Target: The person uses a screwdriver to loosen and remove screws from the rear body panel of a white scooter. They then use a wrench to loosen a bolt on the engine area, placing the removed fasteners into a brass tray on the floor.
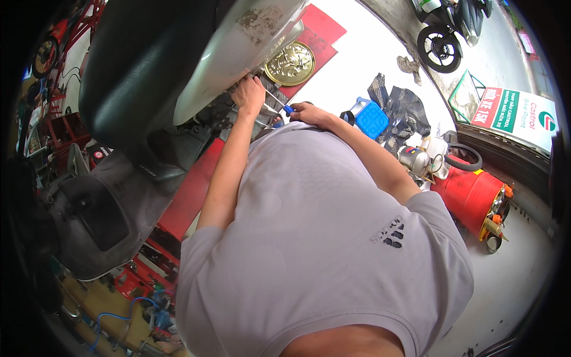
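My right hand (311,115) is closed round the blue handle of a screwdriver (289,110). Its thin metal shaft slants up and left toward the motorbike's underside. Against the lower edge of the pale, dirt-marked body panel (229,50) rests my left hand (250,95), next to the shaft's far end. Its fingertips are partly hidden there, so its grip cannot be told. Below the screwdriver, a second shiny metal piece shows near my shirt, too small to name. Behind my hands, a round gold-coloured tray (289,63) lies on a red platform (326,33).
The motorbike's black seat (140,71) fills the upper left. To the right lie a blue canister (370,118), dark patterned plastic (407,113) and a red drum (470,196). A sign board (514,116) and another motorbike (443,44) stand farther off. Tools and a blue hose (113,315) lie lower left.
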Demonstrator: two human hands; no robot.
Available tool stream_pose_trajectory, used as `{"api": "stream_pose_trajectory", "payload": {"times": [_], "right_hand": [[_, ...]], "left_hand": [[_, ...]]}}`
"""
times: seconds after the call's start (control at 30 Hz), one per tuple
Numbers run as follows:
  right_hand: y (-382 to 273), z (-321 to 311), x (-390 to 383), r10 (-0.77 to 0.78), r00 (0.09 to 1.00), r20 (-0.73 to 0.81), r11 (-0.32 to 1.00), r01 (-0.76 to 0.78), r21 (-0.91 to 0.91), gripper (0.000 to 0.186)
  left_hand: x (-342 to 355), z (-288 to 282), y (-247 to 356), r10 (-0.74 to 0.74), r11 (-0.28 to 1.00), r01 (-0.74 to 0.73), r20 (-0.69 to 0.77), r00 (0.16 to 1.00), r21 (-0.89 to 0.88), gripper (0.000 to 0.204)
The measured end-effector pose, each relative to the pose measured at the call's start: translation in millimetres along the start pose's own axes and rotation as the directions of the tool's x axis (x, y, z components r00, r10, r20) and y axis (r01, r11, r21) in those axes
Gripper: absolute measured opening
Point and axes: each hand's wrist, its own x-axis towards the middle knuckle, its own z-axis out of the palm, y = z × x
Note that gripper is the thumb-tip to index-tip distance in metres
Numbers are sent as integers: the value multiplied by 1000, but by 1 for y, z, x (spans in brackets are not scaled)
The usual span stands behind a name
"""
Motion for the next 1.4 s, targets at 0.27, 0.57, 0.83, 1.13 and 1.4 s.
{"api": "stream_pose_trajectory", "payload": {"times": [0.27, 0.57, 0.83, 1.13, 1.4], "right_hand": [[5, 5, 3, -6, 999, -45, 991, 0, -137, 38], [6, 11, 9, -3, 997, -79, 984, -12, -180, 39], [2, 11, -4, -281, 881, -381, 898, 102, -427, 34], [23, 10, 17, 8, 995, -101, 1000, -5, 29, 44], [17, 19, 13, -20, 972, -235, 986, 58, 157, 28]], "left_hand": [[-1, -3, 0, 19, 1000, -19, 43, 999, 13, 38], [5, 20, -13, 73, 996, -68, -96, 993, 53, 39], [0, 4, -1, 17, 1000, -17, -33, 999, -6, 41], [8, 8, -3, 1, 1000, -2, 43, 999, 31, 43], [7, 9, -3, -20, 1000, 20, 35, 999, 5, 43]]}}
